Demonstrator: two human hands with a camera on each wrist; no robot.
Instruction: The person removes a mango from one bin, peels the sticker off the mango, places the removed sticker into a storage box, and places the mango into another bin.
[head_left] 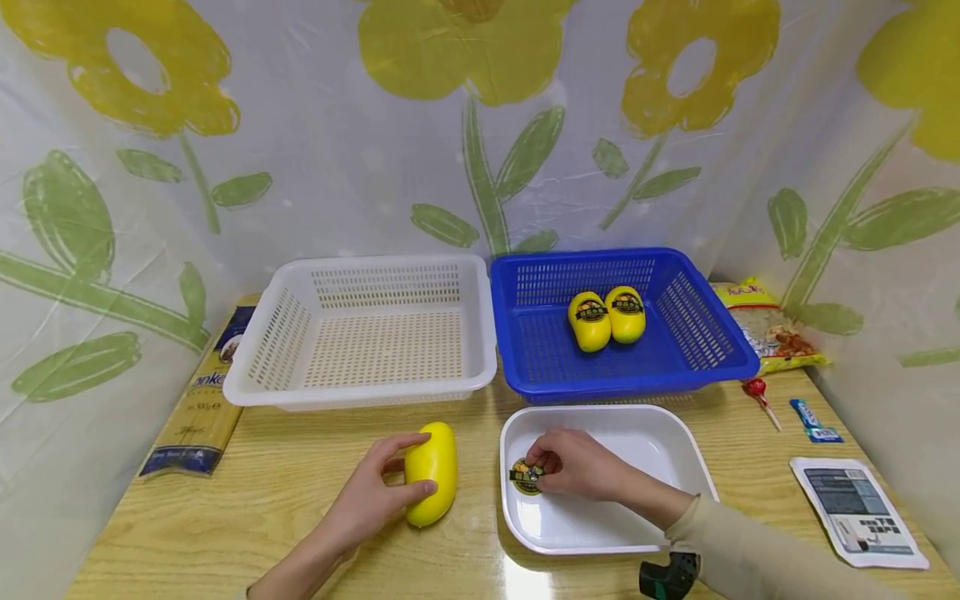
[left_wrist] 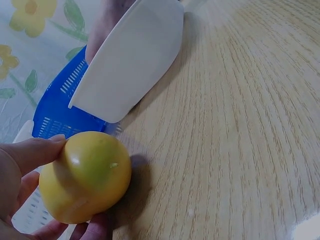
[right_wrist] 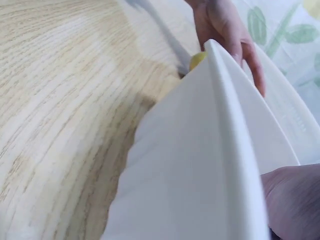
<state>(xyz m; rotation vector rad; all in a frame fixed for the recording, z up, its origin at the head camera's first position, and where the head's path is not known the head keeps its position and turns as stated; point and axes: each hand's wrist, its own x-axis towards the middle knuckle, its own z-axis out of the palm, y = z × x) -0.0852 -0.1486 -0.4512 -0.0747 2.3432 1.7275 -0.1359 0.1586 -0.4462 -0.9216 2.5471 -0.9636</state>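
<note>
A: What are the hands doing?

B: The left hand (head_left: 367, 492) holds a smooth yellow fruit (head_left: 438, 475) from its left side, thumb and fingers spread along it. The fruit is over the wooden surface (head_left: 285, 475), left of a shallow white tray (head_left: 645, 450). Inside that tray, the right hand (head_left: 581, 471) narrows to a pinch at the right side of a round, dark label (head_left: 525, 478). I cannot tell whether the label is lifted.

A: How is this best done?

B: I would grip the label by its rim only, as it could crease or cling to a fingertip. The fruit looks slick and could roll, so a light, steady hold suits it.

A: And edges and room?

B: The tray's raised left wall stands between label and fruit; a sideways move should rise over it first. A strip of surface separates the two. The white basket (head_left: 390, 350) and blue basket (head_left: 690, 333), with two labelled fruits (head_left: 592, 338) inside, limit room behind. More opens leftward.
</note>
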